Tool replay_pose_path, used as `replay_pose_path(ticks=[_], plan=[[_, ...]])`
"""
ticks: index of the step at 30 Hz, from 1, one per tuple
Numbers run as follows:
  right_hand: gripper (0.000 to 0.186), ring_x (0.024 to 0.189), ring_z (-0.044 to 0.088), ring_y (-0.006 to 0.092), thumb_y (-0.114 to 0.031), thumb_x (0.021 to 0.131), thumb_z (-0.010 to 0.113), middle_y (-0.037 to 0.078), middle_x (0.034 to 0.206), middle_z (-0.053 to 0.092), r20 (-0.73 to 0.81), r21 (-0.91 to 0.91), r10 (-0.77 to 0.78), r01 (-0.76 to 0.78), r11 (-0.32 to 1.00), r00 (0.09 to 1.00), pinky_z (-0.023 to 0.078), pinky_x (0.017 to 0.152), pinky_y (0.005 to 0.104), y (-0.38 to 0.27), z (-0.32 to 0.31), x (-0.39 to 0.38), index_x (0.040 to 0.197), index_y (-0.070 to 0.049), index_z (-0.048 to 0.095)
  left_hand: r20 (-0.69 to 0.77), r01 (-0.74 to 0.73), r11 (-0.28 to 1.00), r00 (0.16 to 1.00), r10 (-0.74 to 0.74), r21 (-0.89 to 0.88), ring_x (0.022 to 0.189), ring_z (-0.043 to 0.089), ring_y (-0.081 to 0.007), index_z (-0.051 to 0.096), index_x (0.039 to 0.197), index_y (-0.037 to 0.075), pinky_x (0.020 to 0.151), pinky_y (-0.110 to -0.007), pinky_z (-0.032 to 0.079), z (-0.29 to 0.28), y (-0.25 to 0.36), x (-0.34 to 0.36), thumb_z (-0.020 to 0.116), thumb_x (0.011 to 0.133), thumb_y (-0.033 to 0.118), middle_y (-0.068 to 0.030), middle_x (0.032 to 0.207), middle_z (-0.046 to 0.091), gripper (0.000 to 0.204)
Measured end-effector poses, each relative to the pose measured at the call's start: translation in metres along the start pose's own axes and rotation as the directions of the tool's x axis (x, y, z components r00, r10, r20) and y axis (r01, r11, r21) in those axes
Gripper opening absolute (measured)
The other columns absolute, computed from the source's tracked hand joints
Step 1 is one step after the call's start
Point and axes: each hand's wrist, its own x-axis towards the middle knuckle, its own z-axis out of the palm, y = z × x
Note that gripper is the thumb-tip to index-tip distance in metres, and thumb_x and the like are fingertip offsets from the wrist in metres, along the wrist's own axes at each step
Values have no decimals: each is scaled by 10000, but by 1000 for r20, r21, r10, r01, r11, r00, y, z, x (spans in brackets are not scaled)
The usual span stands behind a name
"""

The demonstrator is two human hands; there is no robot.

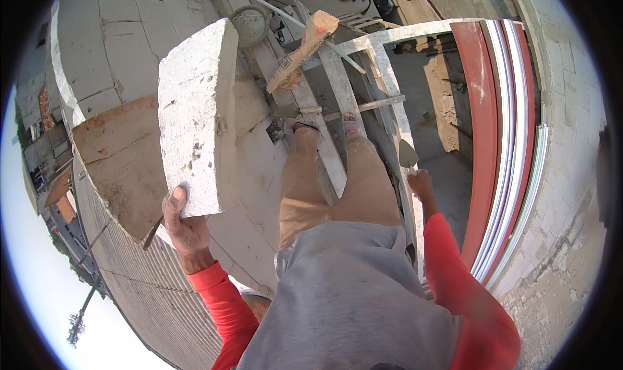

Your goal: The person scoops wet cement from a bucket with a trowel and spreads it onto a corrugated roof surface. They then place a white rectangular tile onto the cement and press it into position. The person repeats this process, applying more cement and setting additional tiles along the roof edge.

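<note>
White block (191,117) rises from the left hand (188,234), its lower edge gripped by the fingers (174,198), left of the person's legs (368,188). The right hand (422,185) has its fingers wrapped around a trowel (408,154).

A white block (195,117) bars the left hand (187,230) ahead; between right hand (422,184) and red panel (479,136) is room.

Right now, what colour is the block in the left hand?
The block is off-white, greyer on its narrow side; the head view shows it best.
</note>
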Motion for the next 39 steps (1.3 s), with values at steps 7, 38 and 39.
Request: replay_pose_path(ticks=[7,38,39], plan=[[367,952,705,530,-284,867,697,332,955,724,-141,-185,-134,107,977,981,557,834,573,18,-24,33,926,77,708,103,304,791,904,-416,531,919,690,-218,708,1161,-93,837,-390,552,37,-164,13,807,855,418,-145,1028,740,604],[105,494,464,55,-90,937,714,-7,650,549,-12,709,49,-26,705,999,333,422,257,-161,192,180,936,-2,656,258,-150,417,942,-215,897,1094,677,-474,462,1264,-24,940,-540,539,161,-717,260,875,781,387,-263,1193,630,756],[125,508,464,50,-110,941,715,-11,654,549,-69,671,-11,55,740,998,331,424,252,-162,195,202,939,0,655,279,-172,427,939,-202,888,1105,668,-473,462,1260,-25,938,-540,540,156,-730,257,881,767,368,-264,1210,615,757]])
